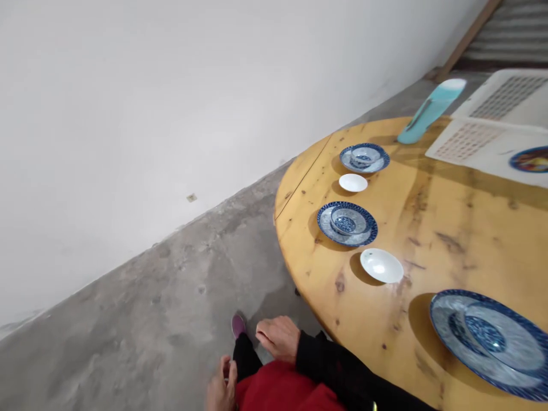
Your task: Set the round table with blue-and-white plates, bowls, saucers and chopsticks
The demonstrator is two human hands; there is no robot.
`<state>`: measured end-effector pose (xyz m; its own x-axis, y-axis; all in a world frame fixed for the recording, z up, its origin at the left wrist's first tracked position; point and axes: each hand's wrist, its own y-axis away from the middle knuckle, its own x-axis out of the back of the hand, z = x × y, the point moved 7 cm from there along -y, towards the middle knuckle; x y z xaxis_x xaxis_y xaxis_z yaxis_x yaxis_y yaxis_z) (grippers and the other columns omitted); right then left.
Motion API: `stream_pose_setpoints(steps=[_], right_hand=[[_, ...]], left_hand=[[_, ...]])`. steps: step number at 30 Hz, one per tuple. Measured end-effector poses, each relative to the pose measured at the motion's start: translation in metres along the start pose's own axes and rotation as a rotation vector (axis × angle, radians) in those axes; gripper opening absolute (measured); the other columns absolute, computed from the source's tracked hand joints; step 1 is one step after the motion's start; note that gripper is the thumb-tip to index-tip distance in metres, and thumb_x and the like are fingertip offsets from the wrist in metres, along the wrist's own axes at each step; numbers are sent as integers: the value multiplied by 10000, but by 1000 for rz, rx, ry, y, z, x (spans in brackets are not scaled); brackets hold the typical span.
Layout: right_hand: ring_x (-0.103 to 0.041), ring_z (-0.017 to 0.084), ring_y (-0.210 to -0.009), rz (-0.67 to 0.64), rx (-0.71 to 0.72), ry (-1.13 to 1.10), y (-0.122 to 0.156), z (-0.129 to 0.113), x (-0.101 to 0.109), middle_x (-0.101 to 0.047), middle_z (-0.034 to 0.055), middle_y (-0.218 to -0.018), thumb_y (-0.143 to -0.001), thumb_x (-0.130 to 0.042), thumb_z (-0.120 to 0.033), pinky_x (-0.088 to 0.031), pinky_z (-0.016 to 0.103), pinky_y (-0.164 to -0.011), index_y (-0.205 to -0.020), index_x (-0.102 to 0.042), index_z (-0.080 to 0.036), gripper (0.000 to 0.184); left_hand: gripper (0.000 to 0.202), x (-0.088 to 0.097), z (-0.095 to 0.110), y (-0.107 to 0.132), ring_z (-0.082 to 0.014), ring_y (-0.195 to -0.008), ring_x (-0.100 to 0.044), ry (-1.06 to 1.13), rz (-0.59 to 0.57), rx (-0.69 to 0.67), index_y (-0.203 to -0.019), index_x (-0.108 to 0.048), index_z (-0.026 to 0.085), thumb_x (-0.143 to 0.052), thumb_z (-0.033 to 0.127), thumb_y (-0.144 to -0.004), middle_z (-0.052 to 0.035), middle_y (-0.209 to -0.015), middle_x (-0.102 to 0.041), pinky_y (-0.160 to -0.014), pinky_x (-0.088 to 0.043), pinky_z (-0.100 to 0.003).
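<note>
White bowl (382, 265), glossy and shallow, sits near the curved left edge of the wooden desk (411, 217), between a nearer plate (509, 379) and a farther plate (324, 221). Both plates are round and blue-patterned, each bearing a see-through bowl (346, 221). Dark knots mark the desk's smooth yellow top. Beside that edge, the right hand (279, 338) leaves a black sleeve (325, 359) back upward, fingers curled under; I cannot tell whether its grip is together. The left hand (221, 385) bends loosely, its grip slightly apart.
</note>
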<state>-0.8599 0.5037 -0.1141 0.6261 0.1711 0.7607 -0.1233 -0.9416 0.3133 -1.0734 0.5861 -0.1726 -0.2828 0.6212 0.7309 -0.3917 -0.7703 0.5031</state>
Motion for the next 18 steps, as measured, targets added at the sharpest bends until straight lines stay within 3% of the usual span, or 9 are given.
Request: stream_pose_setpoints(steps=[3, 8, 11, 13, 15, 18], right_hand=[[-711, 203, -932, 39, -95, -42, -36, 11, 9, -769, 60, -1022, -1004, -450, -302, -358, 285, -693, -1017, -694, -219, 258], [-704, 204, -969, 177, -312, -126, -96, 29, 55, -764, 79, -1062, -1001, -446, -277, -371, 279, -720, -1016, -701, -204, 266], [-701, 200, -957, 296, -448, -195, -116, 38, 82, -760, 79, -1042, -1016, -390, -265, -371, 277, -724, -1019, -695, -196, 312], [-703, 201, -916, 343, -528, -233, -123, 44, 90, -760, 79, -992, -1018, -365, -263, -370, 281, -718, -1005, -691, -194, 334], [-700, 203, -877, 371, -597, -263, -128, 52, 91, -755, 83, -945, -1015, -351, -269, -370, 287, -712, -970, -688, -194, 348], [-693, 204, -860, 441, -670, -321, -133, 69, 91, -749, 84, -936, -1003, -348, -272, -374, 289, -708, -940, -677, -199, 343]], left_hand=[[389, 12, 22, -69, -220, -1064, -737, 33, -105, -136, -1111, -645, 188, -471, 449, -879, -128, -1148, -765, -910, -576, -303], [419, 69, 83, -190, -240, -965, -757, -37, -152, -434, -1100, -647, 203, -450, 494, -872, -121, -1058, -780, -845, -592, -345], [433, 100, 134, -249, -235, -875, -756, -53, -191, -573, -1084, -640, 195, -432, 516, -881, -111, -971, -777, -808, -589, -355], [424, 111, 174, -281, -233, -870, -749, -57, -224, -647, -1064, -634, 187, -418, 509, -892, -114, -959, -769, -813, -582, -366], [405, 114, 217, -306, -234, -879, -742, -68, -264, -711, -1043, -632, 181, -422, 492, -891, -121, -957, -762, -828, -574, -374], [378, 101, 284, -329, -217, -864, -733, -46, -345, -781, -1021, -628, 182, -430, 475, -887, -112, -937, -752, -840, -567, -359]])
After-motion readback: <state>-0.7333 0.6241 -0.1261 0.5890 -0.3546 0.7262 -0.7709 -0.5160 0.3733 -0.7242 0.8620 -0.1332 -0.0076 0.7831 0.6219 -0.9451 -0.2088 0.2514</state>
